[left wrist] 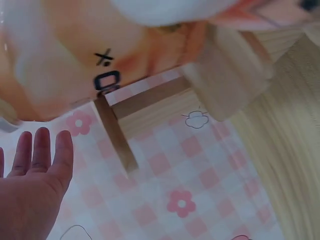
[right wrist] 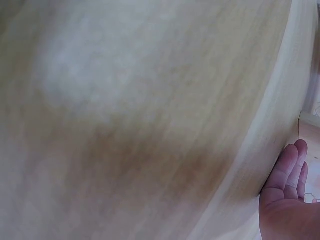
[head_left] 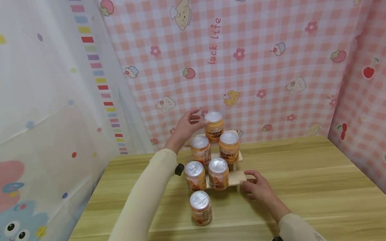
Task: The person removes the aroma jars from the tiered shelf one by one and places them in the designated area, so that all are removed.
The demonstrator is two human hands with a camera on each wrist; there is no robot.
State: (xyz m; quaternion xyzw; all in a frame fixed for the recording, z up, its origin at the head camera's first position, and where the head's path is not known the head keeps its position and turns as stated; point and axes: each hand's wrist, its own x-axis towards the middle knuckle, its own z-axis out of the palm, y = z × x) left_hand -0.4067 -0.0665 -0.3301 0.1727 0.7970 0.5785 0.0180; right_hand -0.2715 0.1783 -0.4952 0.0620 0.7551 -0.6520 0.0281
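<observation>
A stepped wooden stand (head_left: 236,177) holds several orange jars with silvery lids. Alone on the top step stands one jar (head_left: 214,128). My left hand (head_left: 189,126) is beside that jar on its left, thumb close to the lid and fingers extended; contact is unclear. In the left wrist view, the fingers (left wrist: 52,155) are apart from a large, close jar (left wrist: 65,60). Two jars sit on the middle step and two on the lowest. My right hand (head_left: 259,188) is at the lowest step's right end, fingers loosely bent, seemingly touching it. The right wrist view shows its fingers (right wrist: 287,172).
Another jar (head_left: 200,209) stands on the wooden table (head_left: 304,172) in front of the stand. Behind the table hangs a pink checked cloth (head_left: 256,71). A white patterned sheet (head_left: 44,108) hangs at the left, and more checked cloth (head_left: 377,115) at the right.
</observation>
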